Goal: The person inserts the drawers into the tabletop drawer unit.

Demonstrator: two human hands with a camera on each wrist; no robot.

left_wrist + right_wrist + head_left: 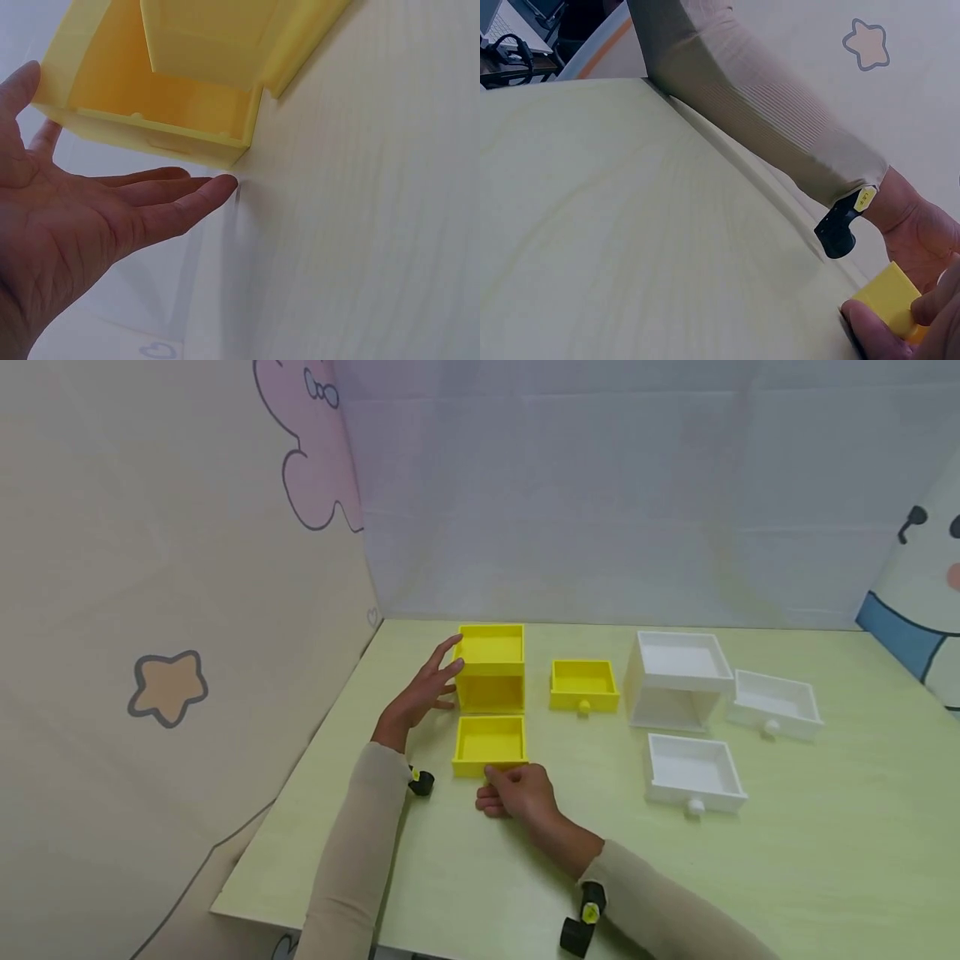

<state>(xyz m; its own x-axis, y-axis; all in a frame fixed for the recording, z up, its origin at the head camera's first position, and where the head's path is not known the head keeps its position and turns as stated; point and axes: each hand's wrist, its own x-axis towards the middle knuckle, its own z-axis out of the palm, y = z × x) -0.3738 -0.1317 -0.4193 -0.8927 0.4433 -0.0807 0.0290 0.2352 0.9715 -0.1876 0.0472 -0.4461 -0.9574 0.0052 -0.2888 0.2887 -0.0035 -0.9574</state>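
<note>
A yellow cabinet (490, 651) with an open front stands at the table's back left. Along its left side lies my left hand (423, 693), fingers spread and touching it; the left wrist view shows the palm and straight fingers beside the cabinet (150, 139). Just in front of the opening sits a yellow drawer (491, 741), its front toward me. My right hand (525, 793) pinches the middle of that front, hiding its knob. In the right wrist view my right hand (930, 330) has its fingers on the yellow drawer (889, 296).
Another yellow drawer (583, 678) lies right of the cabinet. Farther right stand a white cabinet (678, 664) with an open front, a white drawer (693, 772) before it and another white drawer (776, 700) beside it. The table's left edge runs beside my left arm.
</note>
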